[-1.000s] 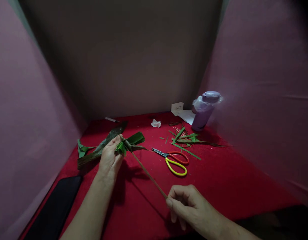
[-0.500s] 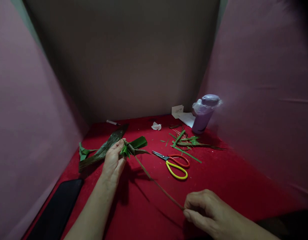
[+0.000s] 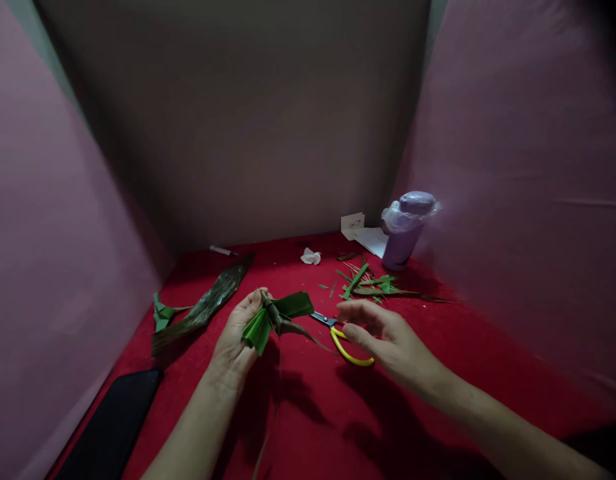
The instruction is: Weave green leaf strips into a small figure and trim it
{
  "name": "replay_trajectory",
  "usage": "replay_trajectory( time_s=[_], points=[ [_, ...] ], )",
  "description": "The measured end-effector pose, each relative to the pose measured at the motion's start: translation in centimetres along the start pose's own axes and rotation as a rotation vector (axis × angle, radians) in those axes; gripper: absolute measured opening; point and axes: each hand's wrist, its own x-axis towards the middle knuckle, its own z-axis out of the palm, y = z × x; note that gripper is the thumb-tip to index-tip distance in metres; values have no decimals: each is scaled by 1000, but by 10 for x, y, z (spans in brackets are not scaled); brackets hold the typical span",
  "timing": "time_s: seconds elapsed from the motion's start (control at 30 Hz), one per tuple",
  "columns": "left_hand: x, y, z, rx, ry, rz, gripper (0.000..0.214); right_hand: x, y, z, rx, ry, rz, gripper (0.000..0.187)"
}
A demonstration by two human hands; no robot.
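A folded green leaf piece, bound at its middle with a brownish strip, is pinched in my left hand. Its green pleats fan out to both sides of the binding. One brown tail sticks out to the right, and a thin brown strip hangs down from it toward the near edge. My right hand hovers over the scissors with its fingers apart and nothing in them. It hides the red handle; the dark blades and yellow handle show.
On the red cloth table lie a long dark leaf, another folded green leaf piece, leaf scraps, crumpled tissue, a syringe-like tube and a black phone-like slab. A purple tumbler stands at back right beside papers.
My right hand has let go of the brown strip and moved up over the scissors. The strip now dangles. My left hand has turned the leaf piece and brought it slightly right and nearer.
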Motion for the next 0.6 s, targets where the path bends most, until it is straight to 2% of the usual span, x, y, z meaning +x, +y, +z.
replay_trajectory(
  time_s=[0.1,0.17,0.33,0.5,0.6],
  points=[
    [-1,-7,-3,46,-62,-17,8,11,-10,16,29,-50,-25,39],
    [-1,-9,-6,72,-102,-10,5,13,-15,26,31,-77,-82,35],
    [-3,-11,-8,131,-169,3,17,15,-17,46,74,-51,-156,13],
    [-16,-10,2,151,-184,28,36,18,-6,53,112,44,-194,9],
    [-24,-10,8,169,-243,29,46,20,-1,53,118,127,-233,9]
  ],
)
